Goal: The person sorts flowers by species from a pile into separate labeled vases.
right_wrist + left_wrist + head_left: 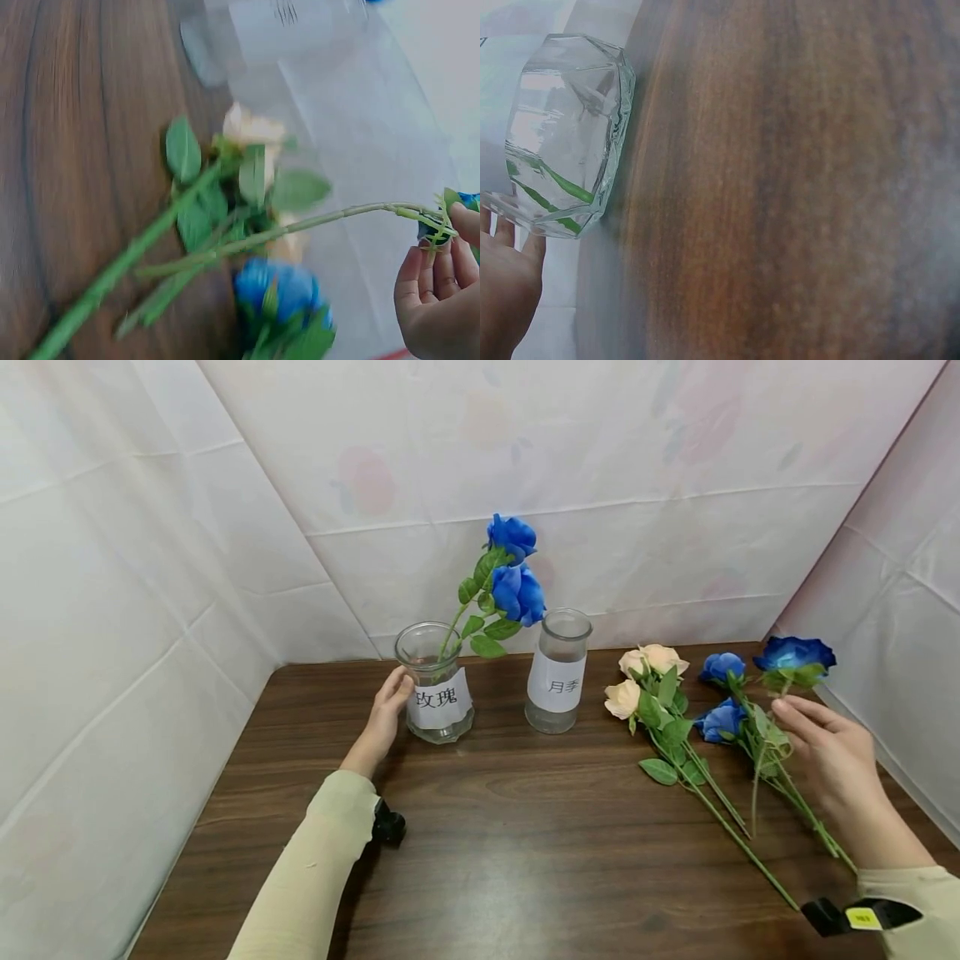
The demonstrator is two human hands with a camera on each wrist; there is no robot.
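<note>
My left hand (pixel 386 714) rests its fingers against the left side of a glass vase (pixel 442 735) with a white paper label. Two blue roses (pixel 517 593) stand in it, leaning right; in the left wrist view their green stems (pixel 566 186) show through the faceted glass. On the right, my right hand (pixel 836 756) pinches a dark-blue rose (pixel 795 656) just below its bloom, fingertips at the green sepals. Its thin stem (pixel 300 223) hangs down over the flowers on the table.
A second labelled glass vase (pixel 567 647) stands right of the first, holding no flowers. Several cream roses (pixel 624 700) and two blue roses (pixel 722 720) lie on the brown wooden table (pixel 510 843), stems toward the front. White patterned cloth (pixel 450 460) hangs behind and at both sides.
</note>
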